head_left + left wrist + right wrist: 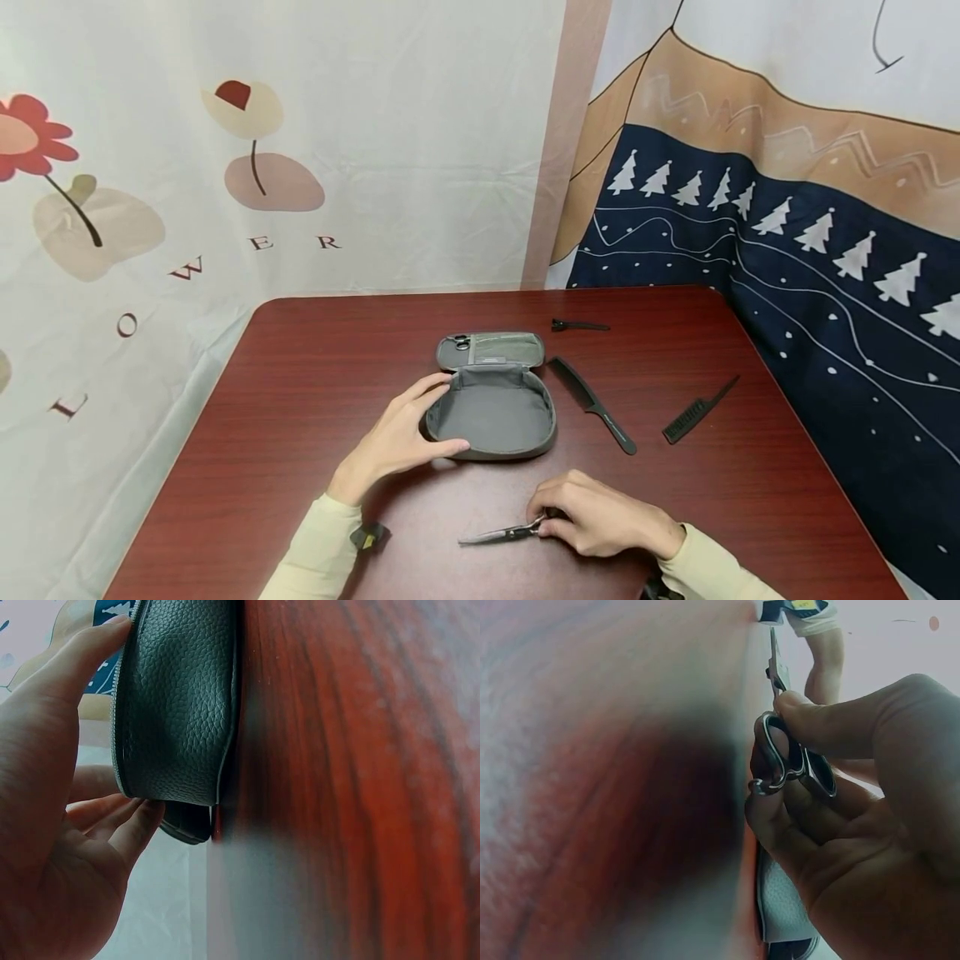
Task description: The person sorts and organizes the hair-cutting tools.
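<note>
Now | right fingers (552, 493) pinch scissors (497, 537) | left fingers (422, 388) spread against edge of case (504, 455) | tabletop (487, 492) between

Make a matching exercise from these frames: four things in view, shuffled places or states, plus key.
Column 1
1. Scissors
2. Grey case
3. Long comb
4. Black clip

Column 2
A. Near the far edge of the table
B. Open, lid laid back away from the camera
C. In the grip of the right hand
D. Lying just to the right of the case in the head view

Pairs
1-C
2-B
3-D
4-A
</note>
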Action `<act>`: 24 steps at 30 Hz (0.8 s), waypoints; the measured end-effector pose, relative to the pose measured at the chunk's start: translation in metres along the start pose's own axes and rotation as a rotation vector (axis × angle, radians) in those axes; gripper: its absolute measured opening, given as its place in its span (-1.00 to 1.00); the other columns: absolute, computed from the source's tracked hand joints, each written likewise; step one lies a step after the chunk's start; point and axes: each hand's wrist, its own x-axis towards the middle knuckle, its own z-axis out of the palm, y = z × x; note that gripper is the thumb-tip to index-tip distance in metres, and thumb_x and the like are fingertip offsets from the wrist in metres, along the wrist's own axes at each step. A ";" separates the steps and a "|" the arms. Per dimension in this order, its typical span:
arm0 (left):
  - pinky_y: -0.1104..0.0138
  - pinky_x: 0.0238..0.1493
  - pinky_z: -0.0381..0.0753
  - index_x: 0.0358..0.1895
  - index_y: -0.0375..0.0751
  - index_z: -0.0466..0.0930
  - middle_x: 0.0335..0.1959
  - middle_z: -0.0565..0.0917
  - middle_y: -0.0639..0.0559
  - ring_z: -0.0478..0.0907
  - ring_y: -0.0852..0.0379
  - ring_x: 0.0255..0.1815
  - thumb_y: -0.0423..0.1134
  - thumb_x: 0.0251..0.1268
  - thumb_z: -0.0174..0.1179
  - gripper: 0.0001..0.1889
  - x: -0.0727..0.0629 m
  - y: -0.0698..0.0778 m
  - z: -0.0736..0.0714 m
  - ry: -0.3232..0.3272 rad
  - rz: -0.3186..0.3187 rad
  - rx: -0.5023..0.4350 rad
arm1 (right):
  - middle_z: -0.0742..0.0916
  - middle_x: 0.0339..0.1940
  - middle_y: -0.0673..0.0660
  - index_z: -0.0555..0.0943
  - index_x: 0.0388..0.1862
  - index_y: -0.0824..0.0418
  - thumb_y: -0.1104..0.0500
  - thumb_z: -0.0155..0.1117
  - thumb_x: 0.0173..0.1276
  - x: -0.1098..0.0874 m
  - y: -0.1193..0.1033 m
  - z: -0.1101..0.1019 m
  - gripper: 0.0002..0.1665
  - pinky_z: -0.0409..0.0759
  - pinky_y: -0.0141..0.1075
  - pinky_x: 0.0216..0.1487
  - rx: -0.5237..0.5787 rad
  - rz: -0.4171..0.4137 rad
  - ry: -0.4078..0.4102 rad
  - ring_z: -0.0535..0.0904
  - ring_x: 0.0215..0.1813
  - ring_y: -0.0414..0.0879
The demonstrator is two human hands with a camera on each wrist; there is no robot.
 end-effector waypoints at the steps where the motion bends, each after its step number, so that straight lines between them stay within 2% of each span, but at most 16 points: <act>1: -0.07 0.60 0.66 0.51 -0.45 0.61 0.62 0.60 -0.15 0.60 -0.13 0.62 0.12 0.11 0.74 -0.01 0.000 0.000 0.000 0.001 0.001 0.000 | 0.86 -0.05 -0.17 0.80 0.04 0.01 0.21 0.41 0.67 -0.001 0.000 -0.001 -0.88 0.63 -0.67 0.00 0.010 0.004 0.003 0.65 -0.07 -0.54; 8: -0.06 0.60 0.66 0.51 -0.46 0.60 0.62 0.60 -0.14 0.60 -0.13 0.62 0.12 0.11 0.74 0.00 0.000 0.000 0.000 0.003 0.004 -0.002 | 0.86 -0.08 -0.22 0.79 0.04 -0.07 0.14 0.43 0.68 -0.003 -0.006 -0.016 -0.90 0.64 -0.60 -0.02 0.046 -0.001 0.055 0.64 -0.08 -0.54; 16: -0.06 0.60 0.66 0.51 -0.45 0.61 0.63 0.59 -0.12 0.60 -0.11 0.62 0.14 0.12 0.74 0.00 0.000 0.000 0.000 0.000 -0.005 0.003 | 0.86 -0.06 -0.18 0.78 0.06 -0.12 0.12 0.40 0.71 -0.003 -0.009 -0.042 -0.88 0.65 -0.47 -0.30 0.098 -0.022 0.149 0.50 -0.25 -0.53; 19: -0.06 0.61 0.65 0.51 -0.45 0.61 0.62 0.60 -0.13 0.60 -0.11 0.62 0.14 0.11 0.74 0.00 0.000 0.000 0.000 0.000 -0.002 0.004 | 0.87 -0.05 -0.15 0.79 0.06 -0.10 0.18 0.42 0.68 -0.002 -0.009 -0.053 -0.84 0.64 -0.45 -0.31 0.095 -0.019 0.195 0.55 -0.22 -0.48; 24: -0.07 0.60 0.65 0.50 -0.45 0.61 0.62 0.60 -0.14 0.60 -0.13 0.62 0.13 0.11 0.74 -0.01 0.000 0.002 0.000 0.004 0.005 -0.002 | 0.87 -0.08 -0.11 0.80 0.05 -0.04 0.29 0.46 0.61 0.002 -0.007 -0.069 -0.78 0.71 -0.39 -0.19 0.097 -0.006 0.292 0.66 -0.15 -0.38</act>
